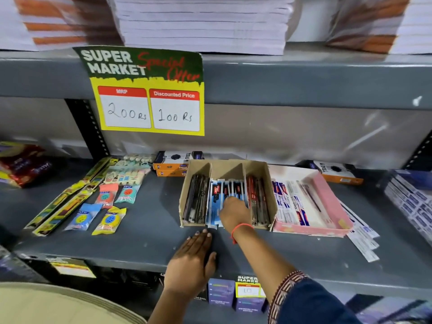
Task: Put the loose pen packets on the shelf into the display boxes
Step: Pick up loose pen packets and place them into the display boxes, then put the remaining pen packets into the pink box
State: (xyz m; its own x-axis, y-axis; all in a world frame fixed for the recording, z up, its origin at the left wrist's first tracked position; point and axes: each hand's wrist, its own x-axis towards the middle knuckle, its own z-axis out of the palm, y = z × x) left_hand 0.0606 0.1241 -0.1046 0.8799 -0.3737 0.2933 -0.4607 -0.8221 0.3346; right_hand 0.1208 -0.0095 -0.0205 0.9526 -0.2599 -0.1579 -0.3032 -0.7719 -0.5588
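A brown cardboard display box (228, 166) with three compartments stands on the grey shelf (145, 244). Black pen packets fill its left slot, blue packets (216, 198) the middle, red packets (256, 199) the right. My right hand (235, 211) reaches into the middle slot, fingers pressed on the blue packets. My left hand (192, 263) lies flat on the shelf in front of the box, holding nothing. A pink display box (327, 199) to the right holds white, blue and red packets. Loose white packets (363, 239) lie on the shelf beside the pink box.
Sharpener and eraser packs (109, 206) and long yellow packs (67, 197) lie at the left. Orange-and-black boxes (174, 163) stand behind. A price sign (149, 94) hangs from the upper shelf, which carries stacked notebooks. Blue boxes (411, 197) sit at far right.
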